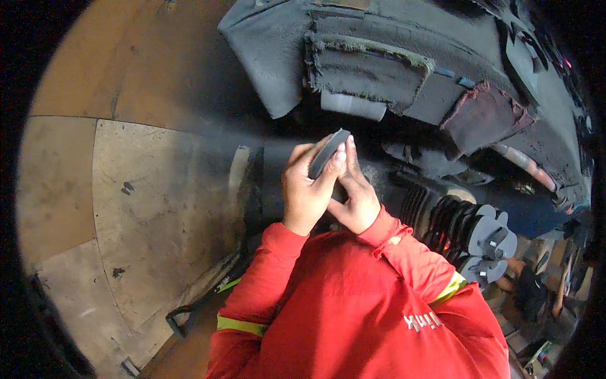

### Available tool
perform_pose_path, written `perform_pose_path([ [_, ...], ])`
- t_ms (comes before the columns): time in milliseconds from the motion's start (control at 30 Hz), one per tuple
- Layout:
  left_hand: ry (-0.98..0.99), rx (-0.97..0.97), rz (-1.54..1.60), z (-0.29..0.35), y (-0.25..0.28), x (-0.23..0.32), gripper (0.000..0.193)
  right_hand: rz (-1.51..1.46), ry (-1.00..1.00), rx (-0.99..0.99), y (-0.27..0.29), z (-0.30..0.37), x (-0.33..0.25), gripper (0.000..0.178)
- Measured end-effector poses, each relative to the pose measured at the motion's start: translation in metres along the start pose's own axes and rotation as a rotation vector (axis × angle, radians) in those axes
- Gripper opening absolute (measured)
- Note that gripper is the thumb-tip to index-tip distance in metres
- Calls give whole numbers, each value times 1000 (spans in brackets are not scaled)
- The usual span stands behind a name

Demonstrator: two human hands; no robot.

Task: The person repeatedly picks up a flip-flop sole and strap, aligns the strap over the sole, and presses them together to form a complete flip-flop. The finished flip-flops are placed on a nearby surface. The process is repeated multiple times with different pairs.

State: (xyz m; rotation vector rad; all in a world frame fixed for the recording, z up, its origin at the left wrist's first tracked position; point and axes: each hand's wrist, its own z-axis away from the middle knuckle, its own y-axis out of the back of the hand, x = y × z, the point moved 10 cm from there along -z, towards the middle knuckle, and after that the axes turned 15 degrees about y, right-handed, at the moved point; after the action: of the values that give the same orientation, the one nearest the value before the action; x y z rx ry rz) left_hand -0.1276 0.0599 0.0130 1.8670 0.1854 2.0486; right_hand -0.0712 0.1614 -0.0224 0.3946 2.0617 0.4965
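A dark grey sole (327, 155), seen mostly along its thick curved edge, is held up in front of my chest. My left hand (302, 191) wraps round it, with the thumb along the near side and the fingers behind. From the other side my right hand (357, 201) presses on it, fingertips near its upper end. Both hands are closed on the sole and close together; its far face is hidden. Beyond the hands is a dusty machine (372, 69) draped with worn grey cloth, a pale roller-like part (353, 106) showing under the cloth.
To the right stand stacked grey sandals (492, 239) with dark straps. A reddish rag (486, 120) and a pale pipe (527, 165) are on the machine's right side. Stained wooden boards (158, 215) lie at left. Another person's arm (562, 284) shows at far right.
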Motion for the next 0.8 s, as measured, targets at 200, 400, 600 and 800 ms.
perform_pose_path([
  [200, 45, 60, 70, -32, -14, 4, 28, -199, -123, 19, -4, -9, 36, 72],
  [400, 141, 78, -203, -53, -30, -8, 28, -436, -324, -11, -19, 5, 70, 64],
  [600, 266, 34, -234, -65, -45, -22, 36, -275, -299, -100, 2, -10, 78, 59],
  [800, 89, 111, 114, -27, -11, 11, 31, -105, -8, -133, 13, -19, 28, 63],
])
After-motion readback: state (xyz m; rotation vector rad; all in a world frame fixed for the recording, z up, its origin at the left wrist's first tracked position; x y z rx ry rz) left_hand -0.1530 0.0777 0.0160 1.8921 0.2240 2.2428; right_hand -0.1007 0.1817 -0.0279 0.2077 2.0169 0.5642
